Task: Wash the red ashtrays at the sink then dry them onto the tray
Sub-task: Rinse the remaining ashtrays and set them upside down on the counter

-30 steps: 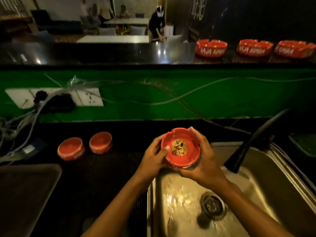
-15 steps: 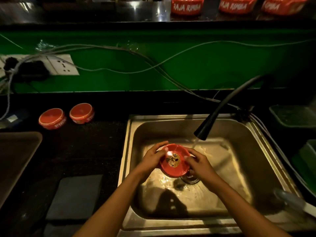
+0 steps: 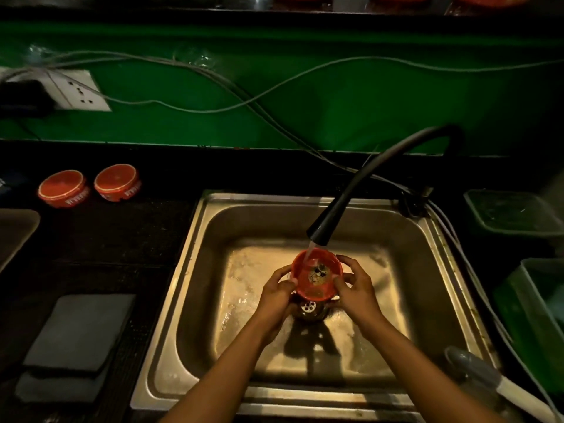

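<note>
Behind the work place runs a green wall (image 3: 335, 96) with grey cables (image 3: 213, 83) hanging across it and a white socket plate (image 3: 81, 93) at the left. Below it lies a dark counter (image 3: 100, 239) with a steel sink (image 3: 213, 270) set into it. A black bent faucet (image 3: 345, 203) reaches over the basin, and a thin stream of water falls from its head.

Both hands hold one red ashtray (image 3: 317, 276) over the drain (image 3: 309, 307), right under the water stream. The left hand (image 3: 279, 293) grips the left side of the ashtray with its fingers curled around the rim. The right hand (image 3: 355, 288) grips the right side in the same way, thumb at the near edge. The ashtray is open side up, a little tilted toward the person, and some dark and yellowish dirt sits in its middle.

On the counter at the left of the sink stand two more red ashtrays (image 3: 62, 187) (image 3: 117, 182), upside down, just beside each other. At the left edge the corner of a brown tray (image 3: 15, 230) is visible. Nearer to the person lie grey folded cloths (image 3: 76, 337), stacked. At the right of the sink are green plastic containers (image 3: 512, 212), and a grey and white tool (image 3: 488, 377) lies near the front right corner of the sink; I cannot tell what it is.
</note>
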